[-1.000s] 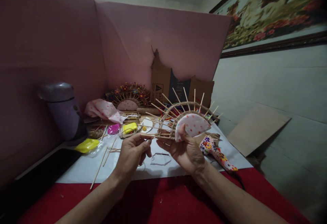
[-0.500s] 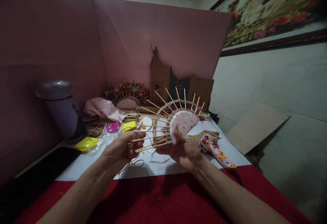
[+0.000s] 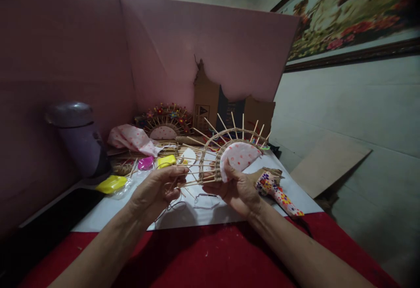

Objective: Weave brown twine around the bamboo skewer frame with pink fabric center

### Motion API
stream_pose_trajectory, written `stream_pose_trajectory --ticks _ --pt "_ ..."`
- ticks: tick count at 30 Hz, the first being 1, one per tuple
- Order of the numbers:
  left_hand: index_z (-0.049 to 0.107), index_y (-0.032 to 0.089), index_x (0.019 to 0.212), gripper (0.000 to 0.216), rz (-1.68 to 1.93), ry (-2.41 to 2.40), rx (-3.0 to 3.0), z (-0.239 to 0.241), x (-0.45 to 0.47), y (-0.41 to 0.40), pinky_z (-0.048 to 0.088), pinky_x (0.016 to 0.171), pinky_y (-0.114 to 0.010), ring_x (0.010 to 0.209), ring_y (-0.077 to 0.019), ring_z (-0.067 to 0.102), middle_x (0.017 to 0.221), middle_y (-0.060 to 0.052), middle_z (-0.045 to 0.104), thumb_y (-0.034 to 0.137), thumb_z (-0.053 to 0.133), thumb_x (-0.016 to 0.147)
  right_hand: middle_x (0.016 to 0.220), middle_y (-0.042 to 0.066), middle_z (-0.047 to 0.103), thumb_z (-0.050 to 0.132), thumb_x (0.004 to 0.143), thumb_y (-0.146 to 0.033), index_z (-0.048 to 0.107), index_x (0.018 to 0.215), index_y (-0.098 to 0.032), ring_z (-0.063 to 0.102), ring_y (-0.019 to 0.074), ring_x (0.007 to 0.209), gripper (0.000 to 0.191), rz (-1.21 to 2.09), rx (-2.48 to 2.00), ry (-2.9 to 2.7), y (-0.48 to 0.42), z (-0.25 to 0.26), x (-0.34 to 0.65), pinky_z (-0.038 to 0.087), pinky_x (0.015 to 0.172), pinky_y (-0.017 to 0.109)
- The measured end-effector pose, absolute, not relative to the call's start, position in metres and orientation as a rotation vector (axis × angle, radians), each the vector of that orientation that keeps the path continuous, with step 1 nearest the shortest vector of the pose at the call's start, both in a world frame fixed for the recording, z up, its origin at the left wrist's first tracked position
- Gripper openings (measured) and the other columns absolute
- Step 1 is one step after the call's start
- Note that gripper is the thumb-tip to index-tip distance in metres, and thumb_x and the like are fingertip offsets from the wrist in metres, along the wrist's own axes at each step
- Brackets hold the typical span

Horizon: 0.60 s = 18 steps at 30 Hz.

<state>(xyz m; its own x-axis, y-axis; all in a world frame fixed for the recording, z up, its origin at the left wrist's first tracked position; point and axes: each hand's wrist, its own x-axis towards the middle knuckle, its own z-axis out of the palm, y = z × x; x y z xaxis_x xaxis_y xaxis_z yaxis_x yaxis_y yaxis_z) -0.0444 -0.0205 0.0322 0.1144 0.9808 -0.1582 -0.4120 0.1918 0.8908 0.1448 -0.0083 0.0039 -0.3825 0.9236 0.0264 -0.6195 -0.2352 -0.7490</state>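
My right hand [image 3: 236, 188] grips a half-round woven piece [image 3: 229, 148] by its lower edge, thumb pressed on its white dotted fabric centre [image 3: 239, 156]. Thin wooden sticks fan out from the woven arc. My left hand [image 3: 157, 189] is closed in a pinch on the stick ends and a strand of twine [image 3: 173, 204] at the piece's left side. The twine hangs down in a loop onto the white sheet [image 3: 210, 211].
Behind stand a finished decorated fan piece [image 3: 166, 124], dotted pink cloth [image 3: 133, 140], yellow and pink packets [image 3: 111, 184], a purple jar [image 3: 80, 139] and cardboard boxes [image 3: 229, 108]. A flower-patterned glue gun [image 3: 278, 194] lies to the right. Pink boards wall the back and left.
The woven piece tilted left half a second ago and has turned back more upright. My left hand shifted from the spokes' left end to pinching the twine and sticks nearer the piece.
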Motion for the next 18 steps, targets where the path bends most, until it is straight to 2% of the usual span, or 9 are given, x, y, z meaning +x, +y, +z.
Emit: stream_pose_trajectory --ticks 3,7,11,14,18 --pt "0.069 0.015 0.072 0.013 1.232 1.032 1.028 0.029 -0.042 -0.022 0.025 0.039 -0.014 0.059 -0.0065 0.045 0.074 -0.002 0.057 0.023 0.068 0.062 0.074 0.01 0.07 0.044 0.086 -0.038 0.063 0.083 -0.01 0.067 0.0201 0.066 0.034 1.794 -0.547 -0.848 -0.008 0.005 0.144 0.049 0.078 0.04" --pt "0.07 0.019 0.075 0.018 1.335 1.212 1.491 0.025 -0.039 -0.021 0.036 0.053 -0.02 0.068 -0.0112 0.048 0.076 -0.002 0.057 0.035 0.066 0.067 0.073 0.01 0.07 0.047 0.084 -0.038 0.062 0.081 -0.01 0.067 0.0199 0.065 0.032 1.777 -0.583 -0.848 -0.008 0.005 0.143 0.048 0.078 0.04" --pt "0.07 0.022 0.075 0.014 1.548 1.372 2.006 0.022 -0.041 -0.021 0.04 0.069 -0.028 0.079 -0.016 0.052 0.083 -0.003 0.055 0.032 0.061 0.072 0.076 0.008 0.071 0.051 0.083 -0.034 0.06 0.088 -0.013 0.067 0.0193 0.063 0.024 1.763 -0.62 -0.814 -0.008 0.005 0.143 0.05 0.072 0.039" --pt "0.069 0.022 0.075 0.013 1.583 1.548 2.288 0.022 -0.043 -0.021 0.041 0.069 -0.03 0.079 -0.017 0.052 0.083 -0.003 0.057 0.028 0.057 0.076 0.076 0.007 0.071 0.052 0.082 -0.034 0.06 0.087 -0.014 0.066 0.0189 0.063 0.023 1.742 -0.653 -0.835 -0.008 0.006 0.144 0.051 0.069 0.037" --pt "0.067 0.021 0.074 0.015 1.469 1.526 2.596 0.02 -0.041 -0.021 0.041 0.069 -0.031 0.076 -0.0181 0.051 0.076 -0.003 0.062 0.025 0.053 0.079 0.071 0.008 0.07 0.054 0.079 -0.041 0.062 0.08 -0.011 0.066 0.0188 0.062 0.03 1.699 -0.735 -0.99 -0.008 0.003 0.143 0.051 0.068 0.036"
